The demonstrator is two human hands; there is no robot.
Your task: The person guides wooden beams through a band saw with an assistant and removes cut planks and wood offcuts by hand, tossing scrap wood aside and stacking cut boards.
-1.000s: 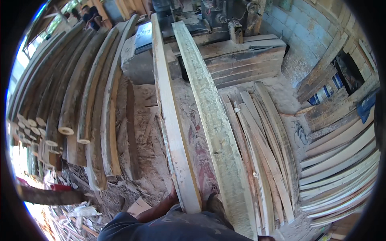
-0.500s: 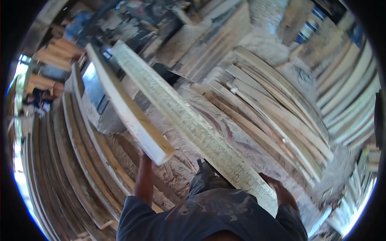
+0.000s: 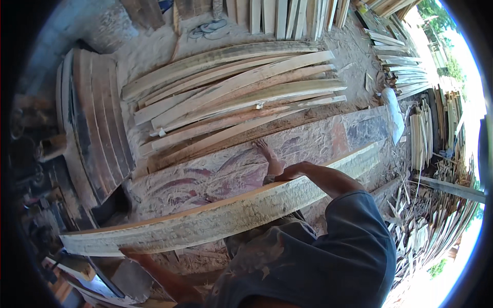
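A long, pale, rough-faced plank (image 3: 195, 226) spans the head view at a slant, rising from left to right across my body. My right hand (image 3: 291, 171) grips its upper edge near the middle, fingers over the edge. My left hand (image 3: 134, 254) is on the lower edge toward the left end, its fingertips partly hidden by the wood. My bare foot (image 3: 266, 153) shows beyond the plank on the dusty floor (image 3: 241, 159).
Loose boards (image 3: 231, 87) lie beyond the plank. A dark machine (image 3: 38, 179) and wooden base (image 3: 97, 128) stand at left. Sandals (image 3: 208, 30), upright board stacks (image 3: 280, 15), a white sack (image 3: 391, 115) and scrap piles (image 3: 426, 226) surround the area.
My view has swung round to the right, so the rough plank now runs crosswise. My left hand has left the smoother plank it held and is on the rough one.
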